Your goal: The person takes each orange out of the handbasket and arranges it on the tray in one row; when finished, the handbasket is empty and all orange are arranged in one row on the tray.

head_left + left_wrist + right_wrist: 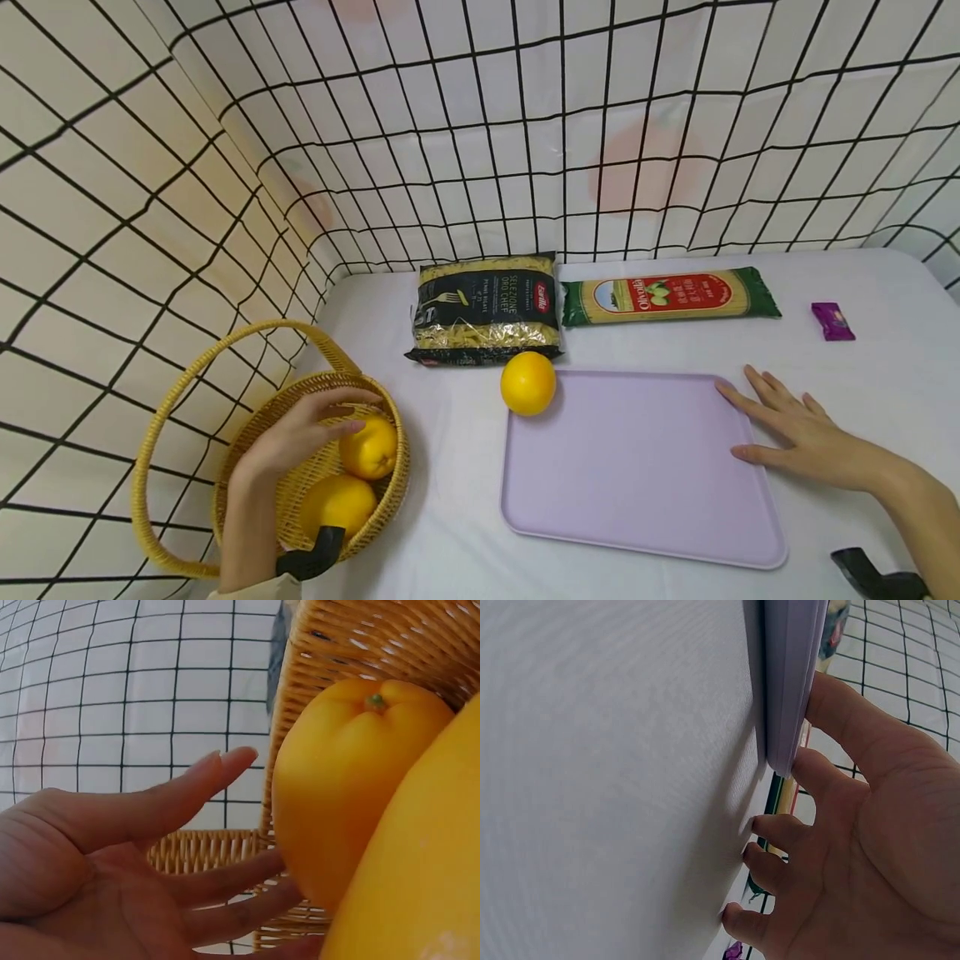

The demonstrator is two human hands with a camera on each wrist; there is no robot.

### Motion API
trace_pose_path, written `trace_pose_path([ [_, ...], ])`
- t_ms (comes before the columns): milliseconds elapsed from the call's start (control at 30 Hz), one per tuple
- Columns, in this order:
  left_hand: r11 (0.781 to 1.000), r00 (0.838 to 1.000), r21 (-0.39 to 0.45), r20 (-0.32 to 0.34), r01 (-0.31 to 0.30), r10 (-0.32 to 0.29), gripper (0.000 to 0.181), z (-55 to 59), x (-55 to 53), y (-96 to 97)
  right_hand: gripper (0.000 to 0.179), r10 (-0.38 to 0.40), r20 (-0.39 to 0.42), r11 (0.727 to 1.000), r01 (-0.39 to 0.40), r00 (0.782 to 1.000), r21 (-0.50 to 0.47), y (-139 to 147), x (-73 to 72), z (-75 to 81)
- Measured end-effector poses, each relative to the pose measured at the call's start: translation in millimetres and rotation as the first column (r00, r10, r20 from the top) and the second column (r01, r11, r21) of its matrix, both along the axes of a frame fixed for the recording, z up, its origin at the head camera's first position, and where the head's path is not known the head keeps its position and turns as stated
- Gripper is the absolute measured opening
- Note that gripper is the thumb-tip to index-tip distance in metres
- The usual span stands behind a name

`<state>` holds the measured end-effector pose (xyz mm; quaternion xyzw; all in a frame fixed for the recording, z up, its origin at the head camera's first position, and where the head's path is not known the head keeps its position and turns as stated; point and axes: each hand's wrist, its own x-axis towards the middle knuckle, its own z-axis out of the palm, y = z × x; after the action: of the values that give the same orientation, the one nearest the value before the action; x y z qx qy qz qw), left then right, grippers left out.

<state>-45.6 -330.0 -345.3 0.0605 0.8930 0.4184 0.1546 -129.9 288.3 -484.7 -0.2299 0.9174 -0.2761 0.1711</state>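
Observation:
My left hand [303, 433] reaches into a yellow wicker basket [397, 492] at the left. Inside lie a yellow fruit [369, 447] with a dimpled end, and a larger-looking yellow fruit [337, 504]. In the left wrist view, the thumb stands apart from the dimpled fruit [345, 772], while the fingertips pass behind or against it; contact is unclear. My right hand [813, 437] lies spread at the right edge of a lilac tray [637, 467]. Thumb and index finger touch the rim [791, 690]; the other fingertips are at the white tablecloth.
An orange [528, 383] sits on the tray's far left corner. Behind it lie a penne bag [486, 310] and a long pasta packet [671, 297]. A small purple packet [832, 322] is at the far right. Black wire mesh [562, 150] borders the table's back and left.

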Motion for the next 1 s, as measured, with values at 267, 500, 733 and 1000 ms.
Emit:
trace_pose_path([
  [267, 1.000, 0.999, 0.002, 0.036, -0.025, 0.025, 0.031, -8.5, -0.5, -3.5, 0.091, 0.002, -0.001, 1.000, -0.002, 1.000, -0.003, -0.8, 0.9, 0.6],
  [500, 0.999, 0.996, 0.031, 0.091, -0.028, 0.026, 0.032, -12.0, -2.9, -3.1, 0.091, 0.003, -0.006, 1.000, -0.003, 1.000, -0.003, 0.0, 1.6, 1.1],
  [733, 0.997, 0.988, 0.075, 0.145, 0.034, -0.045, 0.032, -17.6, -3.7, -3.4, 0.091, 0.004, -0.015, 1.000, -0.004, 1.000, -0.008, 0.2, 2.0, 0.1],
  [1000, 1.000, 0.997, 0.003, 0.075, 0.007, -0.007, 0.027, -15.7, 0.0, -5.5, 0.091, 0.006, -0.015, 1.000, -0.006, 1.000, -0.007, -0.1, 1.4, -0.3],
])
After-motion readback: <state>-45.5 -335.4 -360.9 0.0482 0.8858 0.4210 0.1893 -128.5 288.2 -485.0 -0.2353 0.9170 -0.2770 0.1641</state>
